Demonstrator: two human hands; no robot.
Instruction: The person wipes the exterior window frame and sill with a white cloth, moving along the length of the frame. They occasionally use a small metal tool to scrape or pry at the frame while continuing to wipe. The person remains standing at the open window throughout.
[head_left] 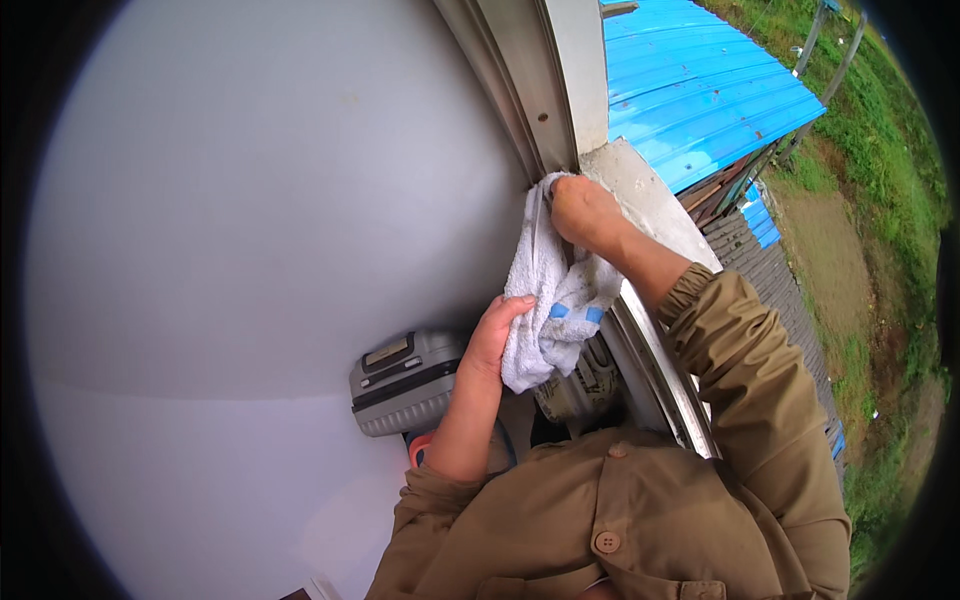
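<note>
Cloth (530, 275), white and of a nubby, towel-like weave, bunched in loose, uneven folds with two small blue patches showing on its lower right part. It lies at the corner of a metal window frame (545, 110), its top end at the foot of the upright. The right hand (585, 212), curled into a fist, grips this upper end; the left hand (490, 335), lower down, pinches the left edge, thumb laid over the fabric. Below, a metal track (665, 380) runs toward the wearer's brown jacket (650, 500). To the left stand a plain pale wall (250, 200) and a grey ribbed suitcase (405, 385). Outside, to the right: a concrete ledge (650, 190), a bright blue corrugated roof (700, 85) and grass (880, 150).
</note>
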